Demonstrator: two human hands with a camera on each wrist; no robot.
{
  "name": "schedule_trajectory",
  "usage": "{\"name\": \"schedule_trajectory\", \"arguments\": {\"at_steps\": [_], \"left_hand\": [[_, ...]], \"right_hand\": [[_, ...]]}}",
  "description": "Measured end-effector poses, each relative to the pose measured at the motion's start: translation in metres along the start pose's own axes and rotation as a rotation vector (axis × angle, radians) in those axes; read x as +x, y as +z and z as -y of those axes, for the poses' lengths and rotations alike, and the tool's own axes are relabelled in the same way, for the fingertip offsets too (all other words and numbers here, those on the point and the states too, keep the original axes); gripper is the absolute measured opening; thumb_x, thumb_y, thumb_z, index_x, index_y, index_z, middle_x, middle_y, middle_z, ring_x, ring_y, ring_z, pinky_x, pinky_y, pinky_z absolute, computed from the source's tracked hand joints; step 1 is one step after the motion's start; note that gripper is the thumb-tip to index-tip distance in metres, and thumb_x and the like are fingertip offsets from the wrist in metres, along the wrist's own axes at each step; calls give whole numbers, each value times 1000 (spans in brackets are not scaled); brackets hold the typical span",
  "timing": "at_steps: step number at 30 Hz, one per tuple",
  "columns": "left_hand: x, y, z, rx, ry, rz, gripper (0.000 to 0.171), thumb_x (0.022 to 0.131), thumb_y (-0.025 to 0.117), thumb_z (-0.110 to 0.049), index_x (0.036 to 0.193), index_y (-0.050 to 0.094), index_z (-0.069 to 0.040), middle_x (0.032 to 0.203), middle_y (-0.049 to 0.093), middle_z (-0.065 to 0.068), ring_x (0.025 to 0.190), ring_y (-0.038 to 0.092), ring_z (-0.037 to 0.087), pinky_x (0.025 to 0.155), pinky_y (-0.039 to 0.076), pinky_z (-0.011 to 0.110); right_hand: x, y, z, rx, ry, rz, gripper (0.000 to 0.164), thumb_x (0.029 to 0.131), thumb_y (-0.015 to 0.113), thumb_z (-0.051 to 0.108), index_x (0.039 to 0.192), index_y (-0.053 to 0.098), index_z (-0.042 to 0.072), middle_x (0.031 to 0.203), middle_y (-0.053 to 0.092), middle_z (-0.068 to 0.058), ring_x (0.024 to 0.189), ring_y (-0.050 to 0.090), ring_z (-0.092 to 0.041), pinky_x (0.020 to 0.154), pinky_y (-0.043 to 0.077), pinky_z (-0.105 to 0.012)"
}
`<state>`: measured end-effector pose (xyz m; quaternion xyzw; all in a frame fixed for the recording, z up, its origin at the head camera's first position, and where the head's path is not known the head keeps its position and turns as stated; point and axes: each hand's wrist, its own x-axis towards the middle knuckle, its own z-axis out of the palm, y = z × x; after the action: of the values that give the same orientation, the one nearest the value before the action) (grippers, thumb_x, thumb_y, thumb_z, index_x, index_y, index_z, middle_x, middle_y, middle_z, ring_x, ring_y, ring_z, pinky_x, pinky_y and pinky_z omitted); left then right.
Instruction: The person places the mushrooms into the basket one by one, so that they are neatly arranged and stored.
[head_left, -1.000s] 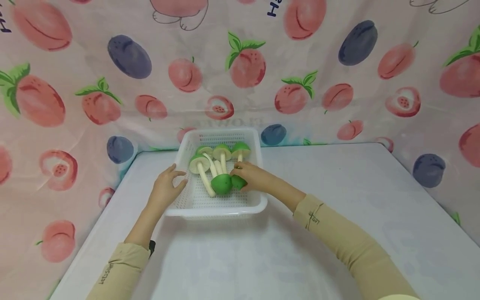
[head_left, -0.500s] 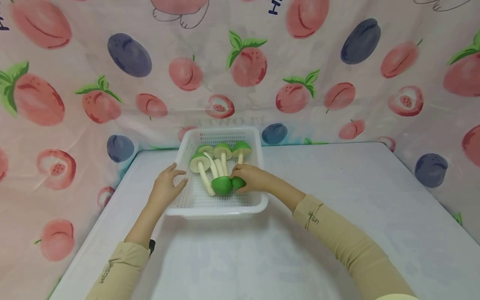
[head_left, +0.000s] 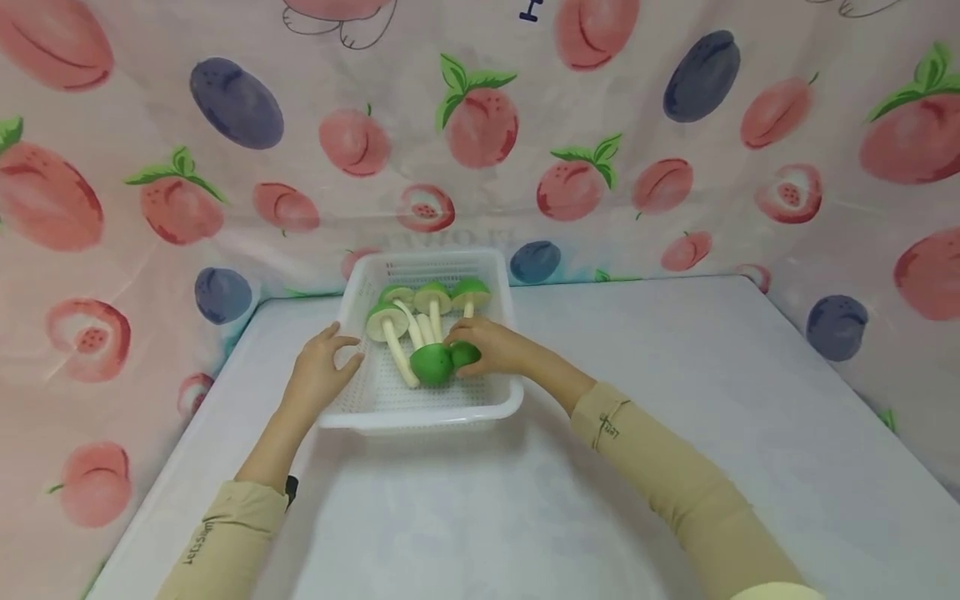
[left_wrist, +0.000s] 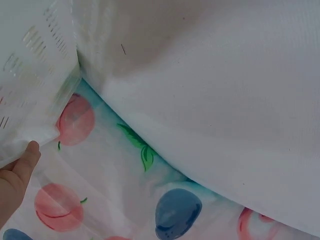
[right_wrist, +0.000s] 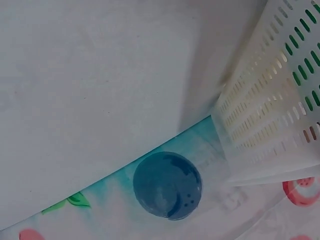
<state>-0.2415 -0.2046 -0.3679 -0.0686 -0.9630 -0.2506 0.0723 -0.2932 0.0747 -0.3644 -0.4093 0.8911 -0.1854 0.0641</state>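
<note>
A white plastic basket (head_left: 420,415) stands on the table with several toy mushrooms in it, green-capped with pale stems. My right hand (head_left: 491,346) reaches over the basket's right side and grips a mushroom by its green cap (head_left: 464,354); its stem is hidden under the fingers. Beside that cap lies another mushroom (head_left: 431,363), cap toward me. A long-stemmed mushroom (head_left: 387,322) leans at the left. My left hand (head_left: 318,371) is at the basket's left rim, thumb and index finger spread apart. In the left wrist view, fingertips (left_wrist: 33,146) are right at the rim.
The white table (head_left: 637,400) extends to both sides and in front of the basket. Behind it hangs a pink fruit-print cloth (head_left: 480,200), close to the basket's far side. In the right wrist view, the basket's slotted side wall (right_wrist: 265,105) shows near the table's edge.
The head view has shifted slightly, moving the whole scene a little left. Both hands keep their places at the basket, the right one still gripping the mushroom's cap.
</note>
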Motion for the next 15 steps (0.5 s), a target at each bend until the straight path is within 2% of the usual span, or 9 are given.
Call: {"name": "schedule_trajectory", "arguments": {"at_steps": [7, 15], "left_hand": [[-5, -2, 9, 29, -19, -4, 35, 90, 58, -18, 117, 61, 6, 142, 36, 35, 128, 34, 55, 104, 30, 65], [-2, 0, 9, 28, 17, -18, 34, 89, 60, -17, 116, 62, 5, 140, 37, 35, 127, 36, 54, 104, 30, 64]], "right_hand": [[10, 7, 0, 29, -12, 5, 47, 82, 74, 24, 122, 60, 6, 126, 57, -9, 120, 51, -24, 104, 42, -35], [5, 7, -2, 15, -38, -102, 42, 85, 70, 24, 120, 60, 3, 124, 58, -11, 119, 50, -27, 104, 42, -40]]}}
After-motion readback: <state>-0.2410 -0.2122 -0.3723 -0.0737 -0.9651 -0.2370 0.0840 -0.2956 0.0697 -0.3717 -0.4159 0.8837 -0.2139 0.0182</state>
